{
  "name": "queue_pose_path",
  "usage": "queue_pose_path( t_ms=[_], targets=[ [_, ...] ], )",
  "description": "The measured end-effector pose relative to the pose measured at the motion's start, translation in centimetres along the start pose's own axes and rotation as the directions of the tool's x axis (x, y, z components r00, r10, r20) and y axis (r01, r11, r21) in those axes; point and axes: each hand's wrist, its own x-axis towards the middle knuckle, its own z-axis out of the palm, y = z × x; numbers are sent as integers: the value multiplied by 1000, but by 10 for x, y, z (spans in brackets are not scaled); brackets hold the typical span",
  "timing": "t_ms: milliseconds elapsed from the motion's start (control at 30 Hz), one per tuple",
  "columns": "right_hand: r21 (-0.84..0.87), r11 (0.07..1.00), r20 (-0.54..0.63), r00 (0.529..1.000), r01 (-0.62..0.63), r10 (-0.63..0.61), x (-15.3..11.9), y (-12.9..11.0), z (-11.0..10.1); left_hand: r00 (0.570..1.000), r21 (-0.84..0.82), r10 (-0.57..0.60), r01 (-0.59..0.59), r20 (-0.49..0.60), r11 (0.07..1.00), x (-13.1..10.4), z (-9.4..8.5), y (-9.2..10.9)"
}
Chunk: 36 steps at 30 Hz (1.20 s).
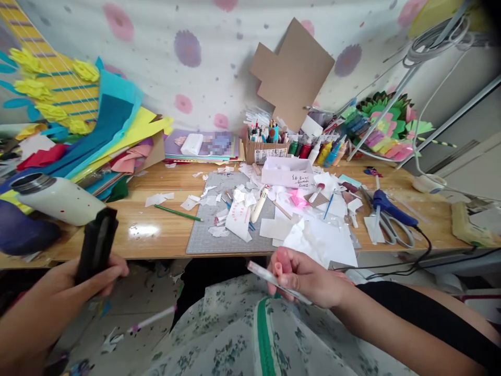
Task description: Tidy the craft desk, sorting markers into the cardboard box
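Observation:
My left hand, at the lower left, is closed around a long black object held upright; I cannot make out its exact kind. Behind it, at the desk's left edge, is a white bottle with a dark, uncovered mouth. My right hand is over my lap, just in front of the desk edge. Its fingers pinch a thin whitish pen-like stick. A small pink rolled tube also sticks up between the fingers. Paper scraps lie on the desk just beyond this hand.
A grey cutting mat carries scraps and a multicolour pen. To its left lies a green pencil. Behind are a white box and a pen holder. Rightward lie a blue glue gun, corded, and scissors.

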Motion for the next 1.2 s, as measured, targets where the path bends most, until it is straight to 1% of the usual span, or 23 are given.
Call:
queue_pose_path(
  t_ms=[33,67,100,200,233,300,367,467,533,600,667,700,767,800,833,867,900,933,967,1000,1067,1133,1200],
  targets=[
    [53,998,-11,999,41,-40,4,-6,3,997,20,42,-41,-63,999,4,21,13],
    [92,993,-24,997,71,-69,9,-10,7,1000,-14,19,-19,22,1000,8,46,28],
    [124,988,-38,996,90,-86,15,-14,10,996,-120,11,-1,90,993,13,75,43],
    [152,982,-74,992,112,-102,29,-19,16,972,-452,65,46,227,891,29,156,82],
    [138,984,-99,990,115,-102,31,-21,16,964,-524,77,70,254,849,34,175,91],
    [92,989,-156,983,114,-99,30,-25,11,940,-587,103,115,325,801,44,197,104],
    [37,994,-212,973,104,-94,22,-31,-2,927,-592,120,124,356,797,57,201,113],
    [-84,995,-324,942,61,-85,3,-43,-33,936,-591,123,103,329,800,83,187,124],
    [-148,989,-430,899,21,-84,-8,-53,-56,947,-589,110,96,303,802,103,176,131],
    [-166,986,-496,863,12,-94,-15,-63,-76,951,-575,101,90,291,813,122,171,138],
    [-156,987,-512,851,35,-111,-19,-72,-91,952,-562,97,87,289,823,138,172,142],
    [-161,986,-505,856,35,-113,-22,-76,-96,952,-559,103,80,289,825,145,174,144],
    [-266,962,-396,917,-66,-47,-32,-84,-103,953,-556,120,58,278,829,157,179,146],
    [-379,913,-294,955,-152,38,-39,-88,-105,956,-552,129,40,263,833,161,181,146],
    [-512,827,-189,970,-231,153,-47,-94,-107,959,-545,137,21,247,838,165,183,146],
    [-633,720,-113,955,-283,275,-55,-99,-109,962,-537,140,7,233,843,169,185,146],
    [-717,625,-79,927,-309,367,-63,-104,-111,965,-531,141,-2,221,847,172,187,146],
    [-758,569,-80,912,-318,402,-67,-110,-113,967,-527,139,-6,212,850,174,189,145],
    [-764,561,-111,921,-320,374,-69,-114,-115,969,-527,136,-7,206,850,175,191,145],
    [-748,589,-156,943,-307,294,-66,-118,-117,970,-532,132,-3,204,847,176,193,145],
    [-692,690,-248,967,-213,50,-46,-121,-117,972,-547,125,6,201,837,175,199,146],
    [-646,761,-323,925,-60,-201,-13,-116,-112,973,-565,127,3,191,825,173,205,145],
    [-646,763,-356,870,34,-340,25,-108,-104,979,-593,124,-3,165,805,171,210,143]
  ],
)
